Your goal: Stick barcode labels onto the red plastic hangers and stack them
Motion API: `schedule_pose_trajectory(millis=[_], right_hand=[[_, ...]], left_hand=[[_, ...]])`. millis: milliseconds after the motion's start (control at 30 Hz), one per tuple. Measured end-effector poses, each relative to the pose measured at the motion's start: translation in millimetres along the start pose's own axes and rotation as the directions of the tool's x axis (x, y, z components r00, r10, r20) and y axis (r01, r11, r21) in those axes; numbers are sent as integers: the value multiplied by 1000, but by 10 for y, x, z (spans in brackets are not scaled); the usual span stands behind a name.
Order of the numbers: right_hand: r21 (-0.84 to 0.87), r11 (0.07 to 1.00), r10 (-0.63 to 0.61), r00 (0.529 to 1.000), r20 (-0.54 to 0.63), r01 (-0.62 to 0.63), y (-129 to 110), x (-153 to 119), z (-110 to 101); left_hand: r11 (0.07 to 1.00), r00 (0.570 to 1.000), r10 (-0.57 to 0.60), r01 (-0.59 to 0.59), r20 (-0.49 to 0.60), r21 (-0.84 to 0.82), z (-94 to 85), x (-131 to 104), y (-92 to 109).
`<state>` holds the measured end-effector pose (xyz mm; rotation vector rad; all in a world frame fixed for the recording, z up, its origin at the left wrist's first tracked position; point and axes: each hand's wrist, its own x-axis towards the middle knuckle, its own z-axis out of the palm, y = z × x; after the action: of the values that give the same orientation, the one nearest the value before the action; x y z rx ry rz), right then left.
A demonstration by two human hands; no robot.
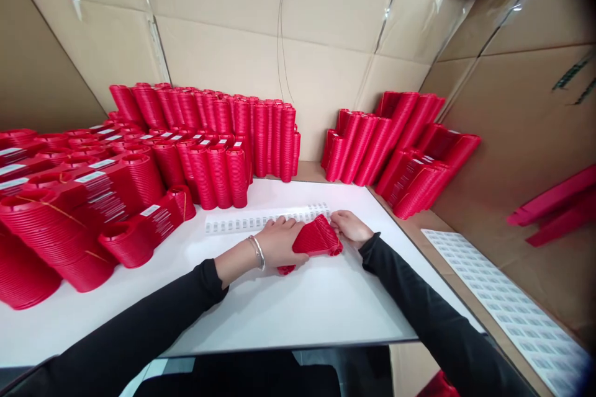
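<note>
1. the left hand lies over a ridged red bundle, its fingers on the far side and its thumb on the near side, grasping it.
2. the right hand is at the bundle's right end with its fingers curled in; i cannot tell whether they pinch anything or just touch the red edge.
3. the red bundle lies tilted between the 2 hands, above the middle of the white table; a bit of red also shows below the left hand.
4. a strip of printed labels lies flat on the table just beyond the left hand, its right end near the right hand.
5. 1 silver bracelet circles the left wrist; both sleeves are black.
6. red stacks crowd the table's left side, many with white labels on top.
7. more red rolls lean against the cardboard wall at the far right.
8. a label sheet lies on cardboard to the right of the table.
</note>
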<state>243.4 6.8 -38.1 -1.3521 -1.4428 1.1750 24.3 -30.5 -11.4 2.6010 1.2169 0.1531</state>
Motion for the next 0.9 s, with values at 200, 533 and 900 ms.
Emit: schedule_pose_trajectory(millis=[200, 533, 900], right_hand=[[173, 985, -21, 1000, 22, 16, -69, 98, 204], [332, 917, 166, 969, 182, -220, -121, -5, -40], [145, 986, 98, 993, -60, -88, 125, -655, -46]], left_hand=[[999, 999, 38, -39, -37, -27, 38, -63, -75], [997, 999, 44, -46, -26, -66, 16, -126, -79], [985, 996, -20, 4, -88, -170, 73, -220, -85]])
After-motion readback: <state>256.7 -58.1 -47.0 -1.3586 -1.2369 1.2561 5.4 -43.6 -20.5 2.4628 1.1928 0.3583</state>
